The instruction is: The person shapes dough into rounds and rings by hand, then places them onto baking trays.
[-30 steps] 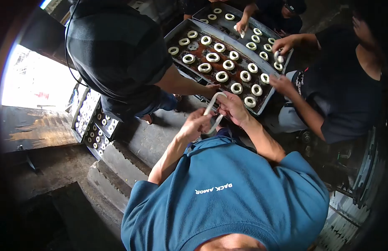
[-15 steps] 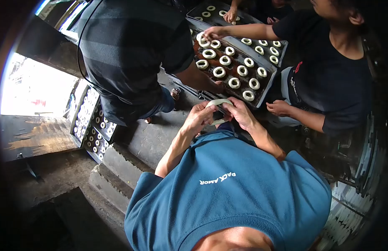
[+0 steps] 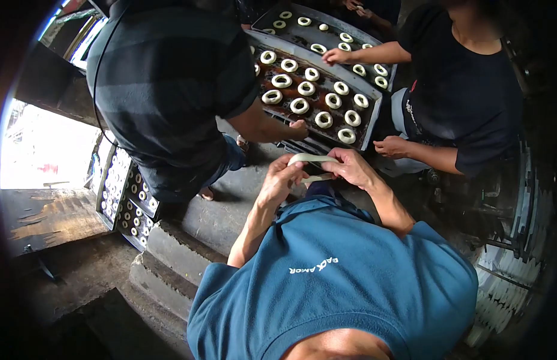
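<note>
In the head view a ring of pale dough [image 3: 313, 158] hangs in the air between my hands, just short of the nearest tray. Its upper strand is stretched across from hand to hand, and its lower strand shows beneath. My left hand [image 3: 279, 180] has its fingers and thumb closed around the left side of the ring. On the other side my right hand [image 3: 355, 168] grips it, fingers curled over the dough. Parts of the ring are hidden by my fingers. Beyond my hands lies a dark metal tray [image 3: 374, 123] with rows of dough rings [image 3: 324, 119].
A second tray [image 3: 326, 14] of rings lies behind the first. A co-worker's hand [image 3: 299, 129] is at the tray's near edge; another co-worker's hands [image 3: 337, 56] are over the trays and at the right. More ring-filled trays [image 3: 110, 204] stand at left beside concrete ledges [image 3: 170, 258].
My hands have moved apart, drawing the dough ring wider. The right co-worker's hand has shifted from the near tray toward the far one. A far person's hand has drawn back. The view has shifted slightly.
</note>
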Tool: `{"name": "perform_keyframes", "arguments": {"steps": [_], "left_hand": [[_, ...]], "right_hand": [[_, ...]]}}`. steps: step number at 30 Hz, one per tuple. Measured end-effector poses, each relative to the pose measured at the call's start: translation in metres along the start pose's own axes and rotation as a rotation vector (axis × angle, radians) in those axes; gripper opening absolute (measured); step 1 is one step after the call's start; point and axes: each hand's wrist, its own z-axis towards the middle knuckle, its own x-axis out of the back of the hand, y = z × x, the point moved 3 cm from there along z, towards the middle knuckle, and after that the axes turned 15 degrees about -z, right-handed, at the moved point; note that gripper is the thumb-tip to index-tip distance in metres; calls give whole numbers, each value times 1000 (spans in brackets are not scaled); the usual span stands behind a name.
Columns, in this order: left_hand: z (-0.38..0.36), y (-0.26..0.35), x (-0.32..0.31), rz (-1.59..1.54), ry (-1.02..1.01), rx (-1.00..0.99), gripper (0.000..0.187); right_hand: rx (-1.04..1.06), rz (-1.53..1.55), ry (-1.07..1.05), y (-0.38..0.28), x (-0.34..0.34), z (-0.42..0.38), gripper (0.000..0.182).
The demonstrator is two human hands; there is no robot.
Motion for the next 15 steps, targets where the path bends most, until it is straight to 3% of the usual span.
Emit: {"name": "perform_keyframes", "arguments": {"steps": [4, 5, 6, 8, 9, 11, 12, 15], "left_hand": [[16, -14, -17, -53, 24, -88, 28], [16, -6, -4, -48, 3, -65, 37], [14, 7, 15, 187, 9, -50, 49], [14, 13, 28, 349, 109, -131, 50], [14, 17, 33, 349, 112, -132, 50], [13, 14, 45, 214, 25, 140, 48], [14, 2, 63, 195, 26, 155, 46], [20, -39, 111, 349, 280, 127, 41]], "right_hand": [[-5, -52, -84, 1, 38, 10, 15], [21, -90, -89, -11, 34, 26, 15], [97, -193, -43, -16, 30, 51, 18], [174, -372, 42, -30, 54, 86, 22], [172, -455, 106, -23, 73, 112, 22], [145, -573, 231, -21, 118, 153, 22], [124, -607, 292, -30, 141, 169, 21], [70, -612, 410, -11, 216, 250, 31]]}}
